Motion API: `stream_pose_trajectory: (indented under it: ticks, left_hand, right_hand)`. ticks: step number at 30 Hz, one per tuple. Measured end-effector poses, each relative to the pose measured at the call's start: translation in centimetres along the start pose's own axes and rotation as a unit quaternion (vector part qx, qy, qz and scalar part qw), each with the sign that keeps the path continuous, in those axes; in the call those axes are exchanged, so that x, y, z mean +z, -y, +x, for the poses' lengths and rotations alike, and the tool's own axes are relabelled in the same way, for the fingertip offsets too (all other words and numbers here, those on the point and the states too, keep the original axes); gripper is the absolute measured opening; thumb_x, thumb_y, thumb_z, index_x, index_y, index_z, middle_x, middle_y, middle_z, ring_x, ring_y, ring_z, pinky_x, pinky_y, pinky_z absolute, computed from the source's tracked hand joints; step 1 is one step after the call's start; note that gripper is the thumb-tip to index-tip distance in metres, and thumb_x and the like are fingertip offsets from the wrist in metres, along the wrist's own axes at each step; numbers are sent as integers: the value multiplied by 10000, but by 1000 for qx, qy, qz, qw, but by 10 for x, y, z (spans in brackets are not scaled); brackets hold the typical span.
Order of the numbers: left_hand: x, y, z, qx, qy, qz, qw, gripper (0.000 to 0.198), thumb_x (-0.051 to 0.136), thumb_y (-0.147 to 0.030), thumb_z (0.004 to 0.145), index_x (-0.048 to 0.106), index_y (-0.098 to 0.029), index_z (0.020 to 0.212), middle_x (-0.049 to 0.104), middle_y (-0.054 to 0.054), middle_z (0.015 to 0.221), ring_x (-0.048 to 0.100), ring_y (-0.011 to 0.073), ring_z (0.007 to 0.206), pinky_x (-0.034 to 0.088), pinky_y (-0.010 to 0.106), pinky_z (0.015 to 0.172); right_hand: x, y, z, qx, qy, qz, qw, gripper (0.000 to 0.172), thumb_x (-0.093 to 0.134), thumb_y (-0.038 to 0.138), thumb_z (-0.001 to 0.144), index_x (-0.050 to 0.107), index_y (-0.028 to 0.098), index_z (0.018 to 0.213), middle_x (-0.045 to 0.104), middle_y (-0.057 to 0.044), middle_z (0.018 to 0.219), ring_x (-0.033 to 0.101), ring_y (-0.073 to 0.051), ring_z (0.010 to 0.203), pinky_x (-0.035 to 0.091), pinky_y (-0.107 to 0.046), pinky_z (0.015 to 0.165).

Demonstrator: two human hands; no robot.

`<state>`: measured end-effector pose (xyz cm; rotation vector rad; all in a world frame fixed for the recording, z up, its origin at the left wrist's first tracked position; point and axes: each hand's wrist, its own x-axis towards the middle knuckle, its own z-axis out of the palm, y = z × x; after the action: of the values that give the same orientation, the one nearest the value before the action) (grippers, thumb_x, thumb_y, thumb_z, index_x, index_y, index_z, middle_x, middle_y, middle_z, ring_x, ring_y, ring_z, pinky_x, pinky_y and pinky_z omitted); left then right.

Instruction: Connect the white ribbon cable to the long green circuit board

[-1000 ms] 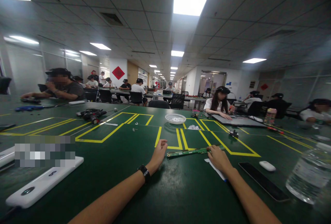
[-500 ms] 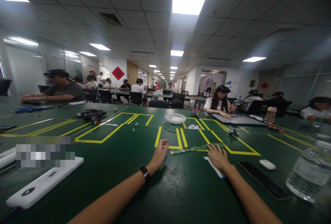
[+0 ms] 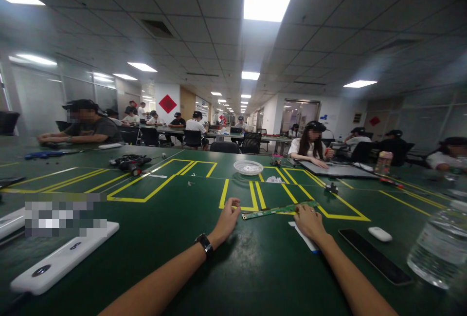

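Observation:
A long narrow green circuit board lies on the dark green table, across yellow tape lines. My right hand rests at the board's right part, its curled fingertips gripping the board's near edge. My left hand lies on the table just left of the board's left end, apart from it, fingers loosely curled with nothing in them. A black watch is on my left wrist. A white slip of paper lies under my right wrist.
Right of my right arm lie a black phone, a small white case and a water bottle. A white dish stands farther back. A long white device lies at left, a black tool beyond. Several people sit around the tables.
The circuit board has slid away from me and to the right under my right hand's fingers. My left hand has stayed where it was.

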<state>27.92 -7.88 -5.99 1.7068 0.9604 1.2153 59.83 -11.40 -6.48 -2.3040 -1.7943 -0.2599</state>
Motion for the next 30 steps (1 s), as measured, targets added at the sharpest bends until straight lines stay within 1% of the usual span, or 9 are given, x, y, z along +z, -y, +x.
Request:
stream_pose_trajectory:
  ticks: [3, 6, 12, 16, 18, 21, 25, 28, 30]
  left_hand:
    - [1, -1, -1, -3, 15, -5, 1000, 228, 451, -266, 832, 494, -191, 1043, 532, 36, 971, 518, 141, 820, 415, 248, 748]
    - [2, 1, -1, -8, 20, -7, 1000, 244, 448, -264, 832, 481, -191, 1062, 522, 30, 973, 501, 125, 762, 414, 238, 702]
    - [2, 4, 0, 2, 34, -7, 999, 238, 455, -263, 832, 491, -188, 1055, 521, 31, 972, 509, 129, 797, 414, 235, 722]
    - [1, 4, -1, 8, 44, 7, 999, 233, 448, -292, 847, 514, -185, 1043, 542, 36, 970, 516, 139, 811, 412, 238, 726]
    - [2, 3, -1, 12, 45, 15, 999, 229, 450, -307, 849, 528, -183, 1026, 554, 37, 970, 515, 136, 788, 407, 239, 722]
    - [2, 1, -2, 17, 49, 22, 998, 217, 461, -318, 847, 543, -177, 990, 568, 39, 958, 514, 138, 769, 403, 248, 732]
    - [2, -2, -2, 28, 49, 25, 998, 214, 472, -336, 847, 558, -180, 966, 586, 38, 950, 517, 150, 803, 399, 256, 764]
    - [2, -4, -4, 34, 48, 31, 998, 216, 473, -341, 846, 565, -179, 955, 591, 36, 923, 514, 154, 796, 397, 258, 763]
    - [2, -6, -5, 34, 53, 38, 997, 208, 472, -331, 845, 570, -177, 944, 592, 37, 909, 516, 159, 801, 396, 261, 763]
  right_hand:
    - [4, -1, 3, 15, 30, -2, 999, 517, 295, 305, 892, 405, 165, 1378, 366, -160, 1422, 348, -310, 1283, 273, -508, 989]
    - [5, 0, 3, 14, 18, -16, 1000, 562, 303, 295, 893, 302, 178, 1443, 279, -150, 1481, 291, -298, 1328, 247, -487, 1020]
    - [-2, 3, 0, -18, -4, -49, 999, 460, 359, 232, 882, 497, 162, 1315, 416, -149, 1393, 333, -283, 1292, 250, -469, 1014]
    - [-13, 5, -2, -48, -52, -95, 993, 439, 381, 83, 844, 581, 190, 1220, 496, -130, 1313, 365, -285, 1248, 259, -473, 987]
    - [-20, 13, -2, -60, -76, -95, 991, 448, 379, 48, 827, 601, 189, 1190, 505, -129, 1303, 378, -289, 1230, 280, -465, 971]
    - [-25, 38, -7, -111, -68, -36, 991, 436, 405, 140, 863, 545, 197, 1272, 477, -122, 1345, 391, -272, 1230, 303, -422, 980]
    - [-19, 79, -19, -171, 16, 45, 984, 555, 352, 467, 921, 364, 221, 1419, 392, -120, 1431, 329, -267, 1309, 260, -432, 1035]
    - [-14, 93, -26, -175, 68, 59, 980, 546, 305, 528, 923, 395, 264, 1393, 375, -110, 1444, 313, -278, 1324, 253, -468, 1029]
    - [-13, 94, -28, -184, 66, 62, 979, 490, 333, 502, 922, 462, 268, 1332, 407, -103, 1417, 349, -278, 1298, 279, -452, 1012]
